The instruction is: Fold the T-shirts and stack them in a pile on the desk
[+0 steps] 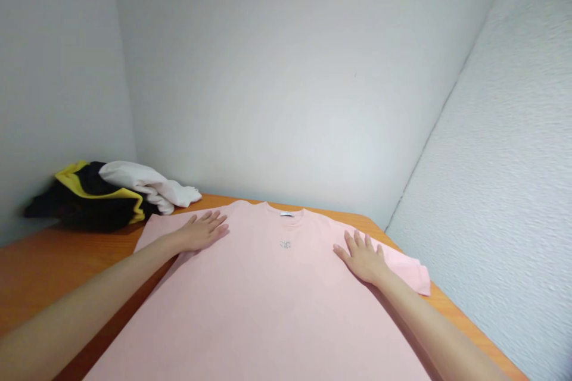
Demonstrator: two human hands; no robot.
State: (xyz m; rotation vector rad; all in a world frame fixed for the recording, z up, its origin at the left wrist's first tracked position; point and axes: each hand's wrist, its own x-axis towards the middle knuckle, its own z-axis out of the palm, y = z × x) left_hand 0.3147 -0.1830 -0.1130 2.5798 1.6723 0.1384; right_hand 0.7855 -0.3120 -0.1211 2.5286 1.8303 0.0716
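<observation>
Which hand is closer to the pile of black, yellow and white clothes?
Left. The left hand lies flat on the pink shirt, just right of the pile; the right hand rests on the shirt's other shoulder.

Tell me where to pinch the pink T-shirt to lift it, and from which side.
Probably at the shoulder seams, coming in from the sides. The pink T-shirt lies flat on the table, collar toward the wall, so the body offers no raised fold. The left hand and right hand lie open near the shoulders. The sleeve beside the right hand sticks out, giving a free edge.
</observation>
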